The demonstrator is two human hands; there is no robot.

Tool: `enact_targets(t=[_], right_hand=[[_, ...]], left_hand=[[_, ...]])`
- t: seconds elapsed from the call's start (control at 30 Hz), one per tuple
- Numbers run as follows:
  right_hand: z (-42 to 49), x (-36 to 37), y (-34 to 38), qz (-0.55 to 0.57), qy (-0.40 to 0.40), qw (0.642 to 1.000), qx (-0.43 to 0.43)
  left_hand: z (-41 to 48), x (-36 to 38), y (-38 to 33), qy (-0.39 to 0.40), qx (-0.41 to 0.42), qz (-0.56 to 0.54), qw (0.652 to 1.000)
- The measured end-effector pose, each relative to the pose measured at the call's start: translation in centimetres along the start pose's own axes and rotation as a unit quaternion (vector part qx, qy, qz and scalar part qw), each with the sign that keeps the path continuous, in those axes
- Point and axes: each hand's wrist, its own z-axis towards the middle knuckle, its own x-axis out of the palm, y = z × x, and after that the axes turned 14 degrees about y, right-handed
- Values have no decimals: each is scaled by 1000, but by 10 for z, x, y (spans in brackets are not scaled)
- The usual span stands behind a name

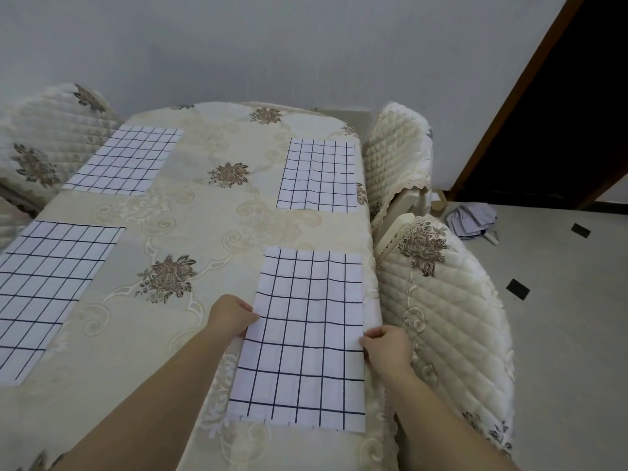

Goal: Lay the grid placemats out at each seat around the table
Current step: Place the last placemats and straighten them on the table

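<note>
Now | left hand (231, 317) pinches the left edge of the near-right placemat (306, 334), right hand (387, 348) pinches its right edge | it lies flat on the tabletop (204, 215) | far-right placemat (317, 175), far-left placemat (125, 159) and near-left placemat (51, 287) lie flat too | step, I guess: straightening the last mat | next: tug it even, then let go softly

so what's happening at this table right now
A person is laying white cloth placemats with a dark grid on a table covered by a cream floral tablecloth. The left hand and right hand each pinch a side edge of the near right placemat, beside a quilted chair. Three more lie flat: the far right placemat, far left placemat and near left placemat.
</note>
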Motion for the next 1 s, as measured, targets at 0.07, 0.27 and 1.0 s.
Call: enact_targets(t=[0.07,0.27,1.0], right_hand=[[0,0,0,-16,-1,1000,-2],[-6,-1,17,-53,-61,994,-71],[93,57,64,-432,39,861,-265]], left_hand=[[-1,-4,0,6,-7,17,1000],[-13,-8,-12,-94,42,197,975],[70,105,-48,3,286,495,821]])
